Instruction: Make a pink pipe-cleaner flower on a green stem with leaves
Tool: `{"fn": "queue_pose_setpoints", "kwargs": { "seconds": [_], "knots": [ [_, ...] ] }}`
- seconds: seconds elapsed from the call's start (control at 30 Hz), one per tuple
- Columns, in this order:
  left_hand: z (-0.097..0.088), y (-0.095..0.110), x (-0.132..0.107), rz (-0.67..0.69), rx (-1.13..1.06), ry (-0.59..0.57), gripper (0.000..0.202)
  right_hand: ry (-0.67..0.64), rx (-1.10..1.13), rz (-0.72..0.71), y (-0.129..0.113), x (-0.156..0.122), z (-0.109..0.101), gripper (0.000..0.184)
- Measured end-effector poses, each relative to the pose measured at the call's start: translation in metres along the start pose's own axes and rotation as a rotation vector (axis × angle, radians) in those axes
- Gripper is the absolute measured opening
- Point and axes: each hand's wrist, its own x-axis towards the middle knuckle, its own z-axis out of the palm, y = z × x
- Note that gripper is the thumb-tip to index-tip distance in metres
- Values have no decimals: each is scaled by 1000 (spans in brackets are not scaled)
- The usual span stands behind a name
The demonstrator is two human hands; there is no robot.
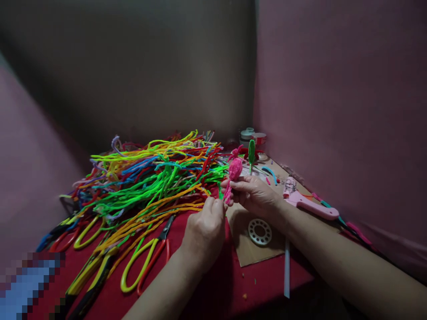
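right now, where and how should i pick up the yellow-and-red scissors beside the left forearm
Probably by the yellow loop, from the near left: it lies toward you, uncovered, while the left forearm partly hides the red loop and the blades point away.

The fuzzy pink craft piece [235, 169] is basically a chunky rounded bulb with a skinnier, twisty-looking tail below. It's up in the air, roughly upright, pinched under the bulb by the right hand [256, 194], tail slanting down to the left hand's [206, 226] fingertips.
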Motion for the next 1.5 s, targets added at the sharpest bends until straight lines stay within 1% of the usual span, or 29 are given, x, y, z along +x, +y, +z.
{"fn": "queue_pose_setpoints", "kwargs": {
  "seconds": [0.07, 0.13, 0.2, 0.27, 0.3, 0.37, 0.43, 0.5, 0.53, 0.6, 0.7, 0.8, 0.87, 0.93, 1.0, 1.07, 1.17, 1.27, 1.37, 1.43, 1.5],
  "knots": [
    [4, 1, -1, 5, -7, -21, 20, 22, -6, 1, 2, 1, -1, 10],
    [7, 2, -3, 12, -47, -19, 20, 36, -7, 6, 2, 1, -1, 11],
    [8, 3, -2, 18, -154, -1, 21, 40, -3, 21, 1, 1, 0, 13],
    [6, 3, -1, -14, -326, 16, 20, 39, 7, 36, 0, 0, 0, 15],
    [4, 3, 1, -53, -429, 21, 20, 33, 12, 39, -1, 0, 0, 15],
    [-2, 1, 5, -187, -647, 21, 19, 14, 17, 31, -1, 0, -1, 16],
    [-7, -2, 10, -368, -874, -12, 20, 2, 16, 11, -1, 0, -2, 16],
    [-11, -4, 15, -545, -1106, -73, 25, 14, 15, -10, 0, 0, -3, 15],
    [-13, -5, 17, -611, -1210, -106, 28, 23, 13, -19, 1, 0, -3, 15],
    [-13, -7, 20, -678, -1349, -136, 31, 34, 2, -34, 3, 0, -2, 15],
    [-9, -6, 22, -694, -1425, -133, 27, 37, -21, -43, 7, -1, 1, 17],
    [-5, -1, 22, -710, -1542, -199, 26, 6, -44, -4, 13, -3, 4, 18],
    [-4, 3, 22, -751, -1601, -227, 25, -5, -62, 13, 16, -4, 4, 20],
    [-4, 4, 21, -790, -1629, -222, 22, -10, -72, 17, 17, -5, 4, 21],
    [-4, 4, 20, -786, -1679, -229, 21, -27, -68, 31, 16, -5, 4, 23],
    [-4, 2, 18, -769, -1755, -278, 23, -50, -35, 46, 13, -6, 4, 24],
    [-4, -1, 16, -799, -1873, -373, 22, -95, 35, 51, 8, -6, 3, 26],
    [-4, -3, 15, -800, -1947, -449, 20, -119, 39, 44, 5, -6, 4, 20],
    [-7, -4, 15, -748, -1899, -477, 23, -81, 10, 20, 5, -6, 6, 14],
    [-11, -4, 17, -695, -1775, -441, 25, -48, -4, 20, 7, -6, 7, 14],
    [-15, -4, 20, -659, -1644, -374, 24, -8, -17, 35, 9, -6, 6, 14]
  ]
}}
